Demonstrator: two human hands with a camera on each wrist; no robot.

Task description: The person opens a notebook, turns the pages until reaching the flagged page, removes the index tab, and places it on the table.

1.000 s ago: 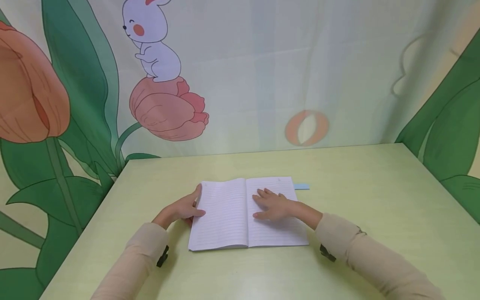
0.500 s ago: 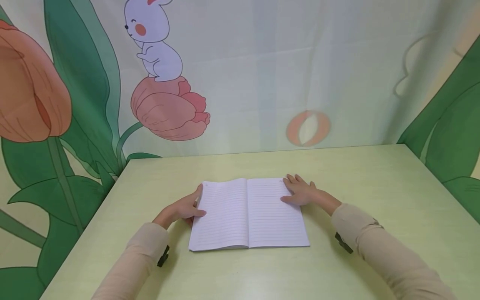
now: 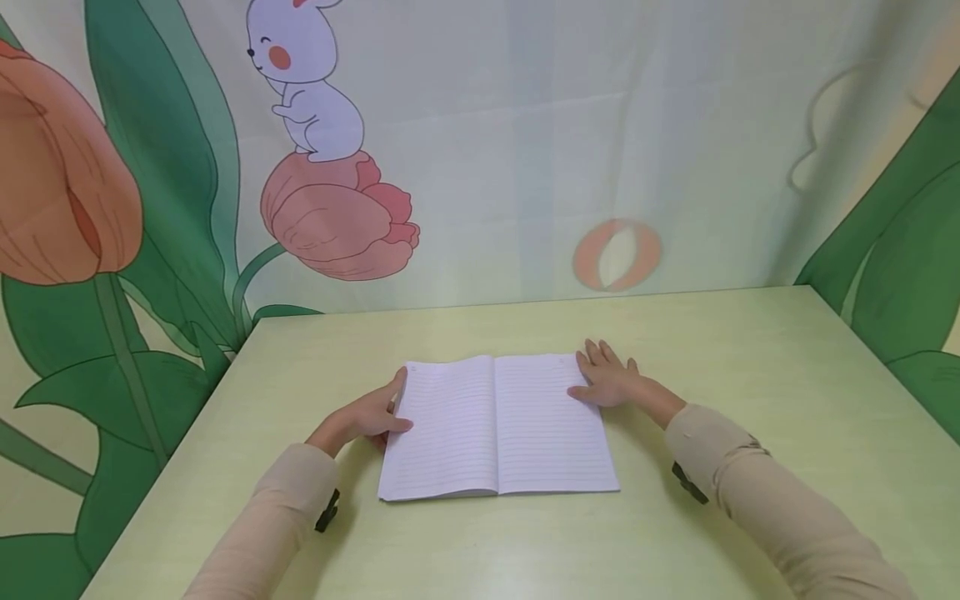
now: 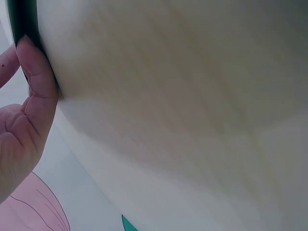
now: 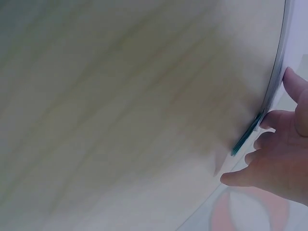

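Note:
A lined notebook (image 3: 551, 442) lies open on the table with blank ruled pages. My left hand (image 3: 371, 414) grips its left edge, thumb on the page and fingers at the edge. In the left wrist view, the fingers (image 4: 39, 72) curl against the dark cover edge. At the upper right corner, my right hand (image 3: 611, 383) rests with its thumb on the page and its other fingers spread straight past the edge. Blue-green index tabs (image 5: 245, 135) stick out beside those fingers in the right wrist view; the hand hides them in the head view.
The pale yellow-green table (image 3: 480, 550) runs back to a printed curtain (image 3: 487, 167) with a rabbit and tulips. Dark wrist bands (image 3: 327, 511) show below both beige sleeves (image 3: 780, 500).
My right hand has moved from the middle of the right page out to its upper right edge, covering the blue tab. The left hand has kept its place.

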